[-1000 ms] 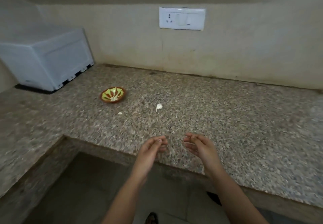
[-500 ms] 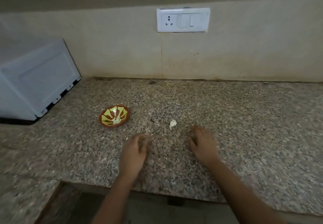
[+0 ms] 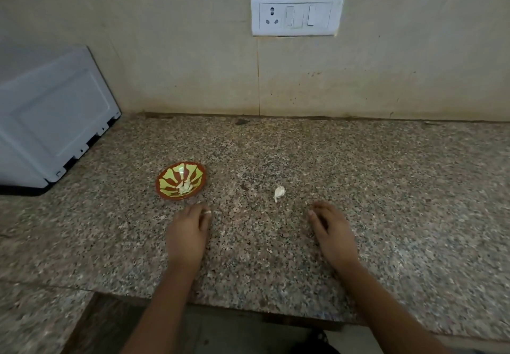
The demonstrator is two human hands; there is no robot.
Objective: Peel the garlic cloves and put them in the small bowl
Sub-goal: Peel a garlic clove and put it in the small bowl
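Left hand (image 3: 187, 233) lay palm down in the lower middle of the frame, its fingers drawn together and its thumb and fingertip pinching a small white piece (image 3: 207, 212); whether that piece was a clove or only skin could not be told. Just above its fingertips, close to them but apart, stood the small bowl (image 3: 169, 180), red-brown outside and patterned yellow-green and brown within, holding a few pale peeled cloves (image 3: 185, 187) at its bottom. To the right, the right hand (image 3: 332, 233) rested knuckles up on the speckled granite counter (image 3: 372, 177), its fingers loosely bent toward the surface and nothing visible in its grip; the undersides of the fingers were hidden, so a thing tucked beneath could not be ruled on. Between the two hands and a little higher in the frame lay one unpeeled garlic clove (image 3: 279, 193), white, with its papery tip pointing down, touching neither hand and well to the right of the bowl. Both forearms came up from the bottom edge across the counter's front lip. At the left edge of the frame stood a white boxy appliance (image 3: 55, 121) on a dark base, set against the beige wall (image 3: 193, 63). High on that wall, at the upper middle right, was a white switch and socket plate (image 3: 296, 14).
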